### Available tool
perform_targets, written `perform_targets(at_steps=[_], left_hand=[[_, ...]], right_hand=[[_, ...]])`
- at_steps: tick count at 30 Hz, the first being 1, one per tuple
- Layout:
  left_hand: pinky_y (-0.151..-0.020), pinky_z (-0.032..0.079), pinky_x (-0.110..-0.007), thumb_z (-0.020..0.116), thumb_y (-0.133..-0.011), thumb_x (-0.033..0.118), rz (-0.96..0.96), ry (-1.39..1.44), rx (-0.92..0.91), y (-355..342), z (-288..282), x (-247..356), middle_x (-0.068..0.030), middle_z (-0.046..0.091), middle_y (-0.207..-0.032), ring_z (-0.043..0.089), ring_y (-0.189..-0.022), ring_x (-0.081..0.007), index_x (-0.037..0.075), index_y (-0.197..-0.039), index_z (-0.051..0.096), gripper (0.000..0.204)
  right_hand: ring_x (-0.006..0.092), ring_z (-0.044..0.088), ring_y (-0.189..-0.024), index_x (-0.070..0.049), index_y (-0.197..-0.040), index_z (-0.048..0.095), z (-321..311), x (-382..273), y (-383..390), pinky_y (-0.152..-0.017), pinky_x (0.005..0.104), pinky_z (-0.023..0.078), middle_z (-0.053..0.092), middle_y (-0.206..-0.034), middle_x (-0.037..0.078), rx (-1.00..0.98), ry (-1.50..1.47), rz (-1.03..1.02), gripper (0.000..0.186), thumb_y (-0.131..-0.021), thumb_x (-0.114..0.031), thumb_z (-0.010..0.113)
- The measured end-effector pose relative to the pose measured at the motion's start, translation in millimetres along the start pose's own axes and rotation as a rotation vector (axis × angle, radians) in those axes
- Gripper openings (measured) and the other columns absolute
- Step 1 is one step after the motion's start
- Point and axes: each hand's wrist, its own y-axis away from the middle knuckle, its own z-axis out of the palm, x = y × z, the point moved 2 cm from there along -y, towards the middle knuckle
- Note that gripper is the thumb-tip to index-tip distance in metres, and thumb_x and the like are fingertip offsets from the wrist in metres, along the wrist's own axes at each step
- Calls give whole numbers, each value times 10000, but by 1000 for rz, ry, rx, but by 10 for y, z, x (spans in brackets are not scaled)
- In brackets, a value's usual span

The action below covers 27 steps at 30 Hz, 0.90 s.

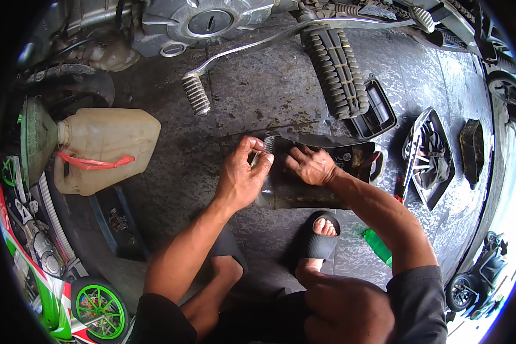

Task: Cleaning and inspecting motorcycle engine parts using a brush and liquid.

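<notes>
My left hand (pixel 241 178) holds a small metal coil spring (pixel 269 141) upright between thumb and fingers, above the left end of a dark, oily tray (pixel 304 200). My right hand (pixel 314 168) is just right of the spring, down in the tray with fingers curled; what they hold, if anything, is hidden. Small parts lie in the tray's right end, too dark to make out fully.
A motorcycle engine (pixel 183 26) with foot pedal (pixel 196 94) and ribbed footrest (pixel 335 71) overhangs ahead. Left are a translucent jug (pixel 114 146) and green-wheeled vehicle (pixel 97 307). Right are black covers (pixel 375 109), a parts-filled tray (pixel 433 160) and green bottle (pixel 378 246).
</notes>
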Motion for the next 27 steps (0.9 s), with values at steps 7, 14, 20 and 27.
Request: perform_targets(at_steps=[7,14,20,27], left_hand=[[-640,520,-258,617,-966,127,-253,369,-52,183,178,136,-61,617,-992,585,-792,-97,-1,-1235,560,303],[-690,532,-254,579,-991,125,-507,555,-102,223,585,17,8,546,-883,544,-767,-59,10,-1121,596,174],[-879,507,-498,627,-901,147,-207,-582,-240,26,931,-173,-264,624,-1077,636,-1020,-399,-34,-1161,552,326],[-857,520,-443,676,-875,151,226,-950,41,76,1087,-25,-210,614,-1035,624,-972,-383,-56,-1152,561,364]], right_hand=[[241,694,-738,-100,-1000,616,75,97,112,-474,343,538,662,-998,101,21,-60,30,208,-856,-250,607],[348,704,-656,32,-1164,555,21,68,223,-583,450,566,690,-911,245,-226,-169,486,385,-842,-176,590],[445,672,-877,62,-1038,648,-494,57,395,-793,474,547,680,-882,285,-91,-737,1060,339,-873,-234,658],[83,519,-715,41,-880,624,-1211,-59,736,-659,291,460,634,-740,51,175,-1113,1360,312,-946,-263,653]])
